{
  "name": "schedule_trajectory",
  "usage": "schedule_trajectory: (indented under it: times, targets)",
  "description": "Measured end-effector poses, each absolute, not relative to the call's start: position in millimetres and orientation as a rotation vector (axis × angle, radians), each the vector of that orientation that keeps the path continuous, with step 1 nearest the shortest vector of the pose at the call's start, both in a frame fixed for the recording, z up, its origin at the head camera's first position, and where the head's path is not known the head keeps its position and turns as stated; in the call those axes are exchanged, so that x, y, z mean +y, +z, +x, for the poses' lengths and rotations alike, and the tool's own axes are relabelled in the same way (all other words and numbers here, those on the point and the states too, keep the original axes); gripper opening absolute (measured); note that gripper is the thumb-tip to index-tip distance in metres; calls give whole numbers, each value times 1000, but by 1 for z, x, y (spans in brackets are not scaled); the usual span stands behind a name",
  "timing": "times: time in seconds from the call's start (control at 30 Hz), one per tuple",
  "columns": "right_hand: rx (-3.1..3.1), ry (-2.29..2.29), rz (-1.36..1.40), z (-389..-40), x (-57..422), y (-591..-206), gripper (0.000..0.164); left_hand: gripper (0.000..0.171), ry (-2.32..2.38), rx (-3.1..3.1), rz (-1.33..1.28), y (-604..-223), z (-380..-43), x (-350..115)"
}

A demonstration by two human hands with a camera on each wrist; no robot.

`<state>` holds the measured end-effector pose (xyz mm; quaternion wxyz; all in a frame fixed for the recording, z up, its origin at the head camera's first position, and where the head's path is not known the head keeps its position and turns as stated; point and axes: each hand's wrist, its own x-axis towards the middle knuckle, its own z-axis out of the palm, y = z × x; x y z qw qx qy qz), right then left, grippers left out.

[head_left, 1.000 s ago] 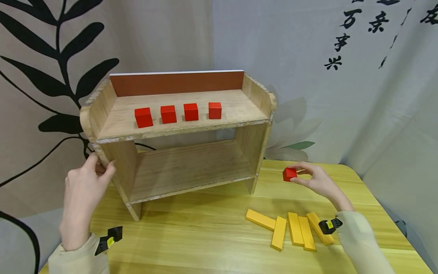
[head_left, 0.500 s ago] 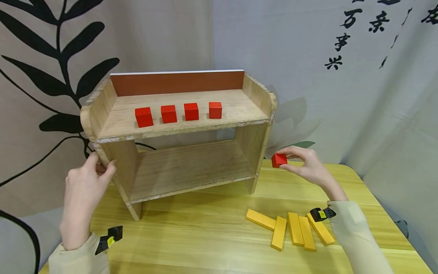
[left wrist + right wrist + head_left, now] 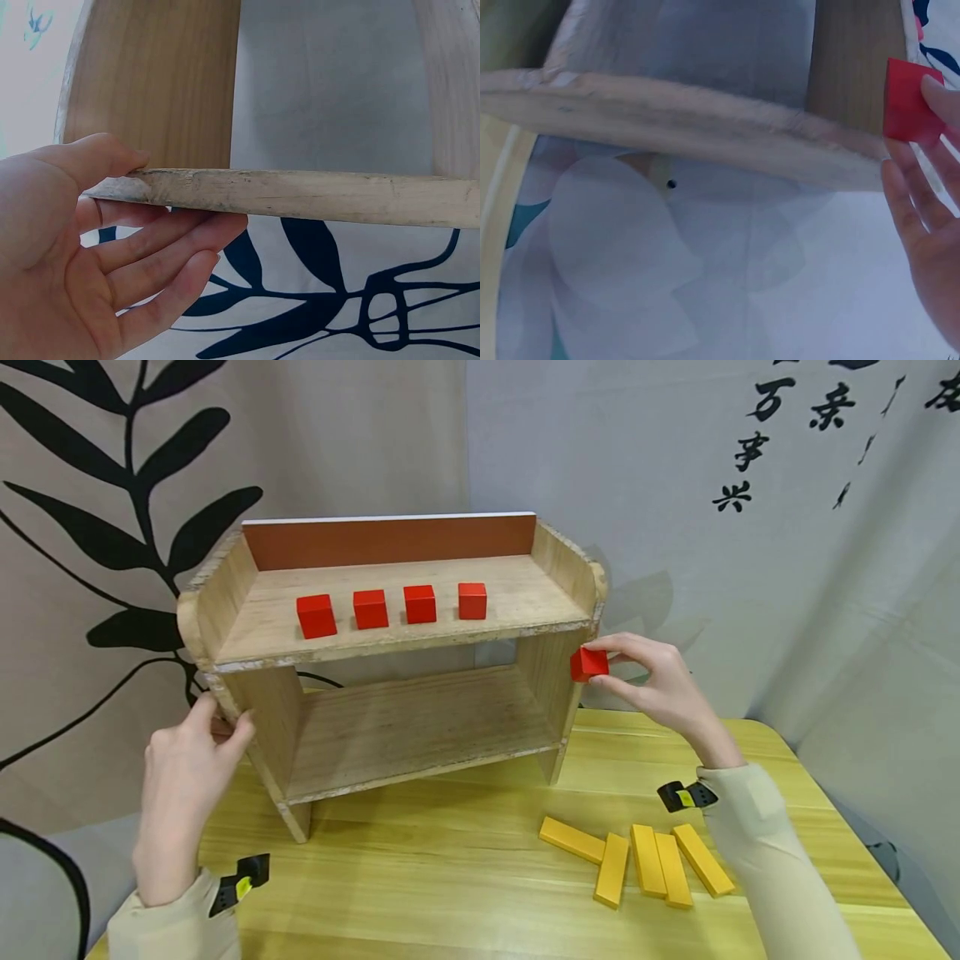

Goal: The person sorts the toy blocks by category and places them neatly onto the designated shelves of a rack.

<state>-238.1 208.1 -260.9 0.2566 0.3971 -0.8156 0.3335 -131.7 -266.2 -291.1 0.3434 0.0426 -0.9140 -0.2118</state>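
Note:
A two-tier wooden shelf (image 3: 420,718) stands on the table. My left hand (image 3: 183,777) grips the edge of its left side panel (image 3: 300,196), thumb on one face and fingers on the other in the left wrist view. Between thumb and fingertips my right hand (image 3: 660,685) pinches a red cube (image 3: 588,665), held in the air by the shelf's right side panel, below upper-board height. The same red cube (image 3: 913,101) shows at the right of the right wrist view. Several more red cubes (image 3: 371,609) sit in a spaced row on the upper board.
Several yellow blocks (image 3: 648,860) lie flat on the table (image 3: 420,893), under the right forearm's left side. Curtains (image 3: 600,460) with printed leaves and characters hang behind. A black cable (image 3: 67,868) curves at the lower left.
My right hand has carried the red cube up and to the left, from over the table to the shelf's right side. The left hand keeps its grip in place.

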Motion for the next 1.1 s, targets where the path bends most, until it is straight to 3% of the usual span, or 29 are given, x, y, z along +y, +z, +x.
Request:
schedule_trajectory:
  times: [1.1]
  targets:
    - [-1995, 894, 1011, -260, 135, -213, 28, 18, -540, -2363, 102, -292, -132, -266]
